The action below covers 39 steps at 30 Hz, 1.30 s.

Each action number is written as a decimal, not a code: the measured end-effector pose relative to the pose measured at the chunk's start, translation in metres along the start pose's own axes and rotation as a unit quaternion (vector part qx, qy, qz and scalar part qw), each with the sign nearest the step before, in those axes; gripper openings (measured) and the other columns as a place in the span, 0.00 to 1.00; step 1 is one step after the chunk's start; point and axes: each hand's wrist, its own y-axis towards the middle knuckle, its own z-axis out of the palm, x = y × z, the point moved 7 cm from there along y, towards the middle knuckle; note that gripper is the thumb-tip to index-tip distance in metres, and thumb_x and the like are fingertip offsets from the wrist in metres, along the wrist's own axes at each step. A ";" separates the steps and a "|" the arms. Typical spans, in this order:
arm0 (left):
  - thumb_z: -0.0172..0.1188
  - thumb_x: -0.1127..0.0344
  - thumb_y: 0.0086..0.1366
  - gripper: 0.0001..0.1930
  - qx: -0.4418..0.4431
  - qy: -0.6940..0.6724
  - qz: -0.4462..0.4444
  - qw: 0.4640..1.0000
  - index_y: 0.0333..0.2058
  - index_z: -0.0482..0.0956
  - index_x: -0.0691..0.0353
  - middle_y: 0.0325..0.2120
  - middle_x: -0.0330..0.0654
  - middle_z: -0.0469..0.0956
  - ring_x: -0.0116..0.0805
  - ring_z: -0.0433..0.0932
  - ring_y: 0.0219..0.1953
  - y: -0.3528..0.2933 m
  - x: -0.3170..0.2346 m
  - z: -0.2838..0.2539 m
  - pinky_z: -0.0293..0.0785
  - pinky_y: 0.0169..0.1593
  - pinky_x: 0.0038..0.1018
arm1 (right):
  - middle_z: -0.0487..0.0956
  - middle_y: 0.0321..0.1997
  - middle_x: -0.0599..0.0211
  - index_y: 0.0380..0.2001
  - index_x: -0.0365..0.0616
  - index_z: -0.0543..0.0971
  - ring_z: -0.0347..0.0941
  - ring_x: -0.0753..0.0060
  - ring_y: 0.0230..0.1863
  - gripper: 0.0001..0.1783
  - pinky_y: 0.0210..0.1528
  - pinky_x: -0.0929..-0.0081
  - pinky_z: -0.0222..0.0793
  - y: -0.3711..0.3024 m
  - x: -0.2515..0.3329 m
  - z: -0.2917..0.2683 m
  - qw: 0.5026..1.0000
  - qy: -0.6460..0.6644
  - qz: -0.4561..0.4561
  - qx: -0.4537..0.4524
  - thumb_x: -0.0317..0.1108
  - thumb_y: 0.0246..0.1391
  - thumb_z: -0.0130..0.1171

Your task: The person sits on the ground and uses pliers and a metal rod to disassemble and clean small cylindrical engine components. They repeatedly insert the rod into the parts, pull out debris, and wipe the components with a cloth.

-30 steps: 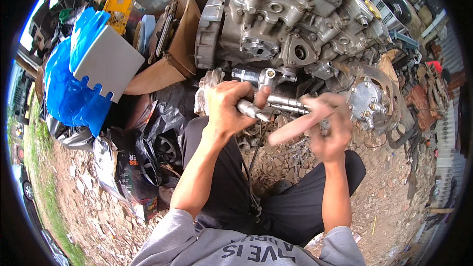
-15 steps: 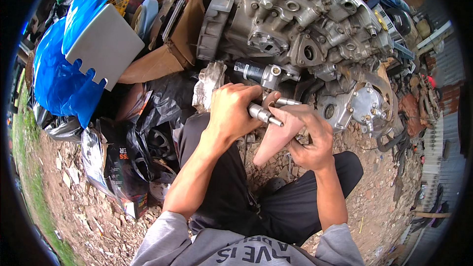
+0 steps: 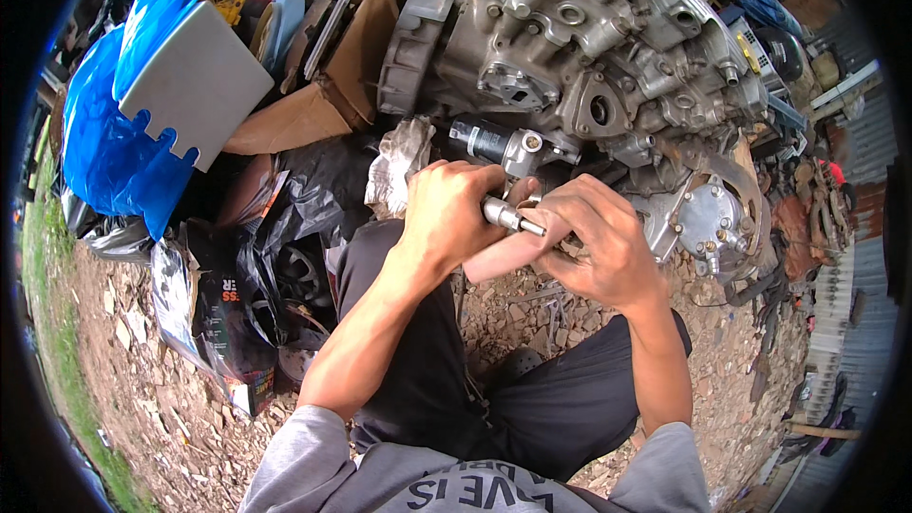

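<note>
- Between the two hands, a stepped silver metal part [image 3: 511, 217] points its narrow tip rightward.
- Around that part the left hand [image 3: 445, 214] is curled, fingers closed.
- Beside the tip, the right hand [image 3: 606, 239] pinches a pinkish strip [image 3: 494, 255], whose loose end hangs below the left hand's grip; strip-to-tip contact is hard to tell.
- Just beyond the hands sits a black cylinder [image 3: 483, 140] with a silver fitting; farther beyond, a large metal engine [image 3: 532, 38].
- Right of the right hand, a round metal cover [image 3: 711, 218].
</note>
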 end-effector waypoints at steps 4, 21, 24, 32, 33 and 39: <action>0.71 0.52 0.54 0.19 0.039 -0.016 -0.046 0.998 0.18 0.78 0.62 0.13 0.47 0.75 0.48 0.78 0.19 0.006 0.001 0.002 0.74 0.29 0.39 | 0.80 0.32 0.60 0.35 0.39 0.78 0.78 0.60 0.30 0.14 0.36 0.65 0.75 -0.016 -0.025 0.020 0.982 0.134 0.116 -0.071 0.25 0.44 0.70; 0.68 0.51 0.60 0.18 0.022 0.043 -0.026 0.998 0.23 0.82 0.62 0.17 0.49 0.77 0.51 0.79 0.23 0.002 0.005 0.009 0.73 0.30 0.43 | 0.78 0.41 0.56 0.45 0.41 0.75 0.79 0.49 0.44 0.27 0.46 0.58 0.76 -0.018 -0.010 0.010 0.994 0.070 0.047 -0.065 0.19 0.37 0.66; 0.69 0.52 0.60 0.18 0.020 0.050 -0.041 0.998 0.22 0.81 0.62 0.17 0.49 0.77 0.51 0.78 0.22 0.002 0.002 0.008 0.73 0.30 0.43 | 0.78 0.40 0.58 0.44 0.41 0.75 0.78 0.49 0.44 0.26 0.47 0.59 0.77 -0.013 -0.007 0.008 0.995 0.081 0.033 -0.053 0.18 0.37 0.65; 0.72 0.56 0.53 0.16 0.037 0.058 -0.036 0.997 0.19 0.79 0.61 0.18 0.48 0.78 0.49 0.78 0.21 0.002 0.002 0.013 0.74 0.28 0.40 | 0.78 0.37 0.55 0.37 0.38 0.75 0.79 0.49 0.39 0.14 0.42 0.60 0.77 -0.015 -0.009 0.018 0.981 0.080 0.137 -0.113 0.19 0.44 0.64; 0.72 0.56 0.54 0.16 0.025 0.044 -0.033 0.998 0.20 0.80 0.61 0.18 0.49 0.78 0.49 0.78 0.21 0.001 0.005 0.014 0.74 0.28 0.41 | 0.78 0.36 0.55 0.36 0.37 0.75 0.79 0.49 0.38 0.12 0.41 0.60 0.76 -0.019 -0.011 0.023 0.968 0.100 0.192 -0.127 0.20 0.46 0.64; 0.73 0.57 0.53 0.12 0.037 0.048 -0.065 0.996 0.26 0.85 0.59 0.20 0.49 0.80 0.49 0.81 0.24 0.000 0.013 0.018 0.77 0.32 0.41 | 0.77 0.38 0.55 0.35 0.38 0.75 0.78 0.49 0.37 0.10 0.40 0.60 0.76 -0.008 0.001 0.011 0.998 -0.028 0.006 -0.063 0.19 0.47 0.62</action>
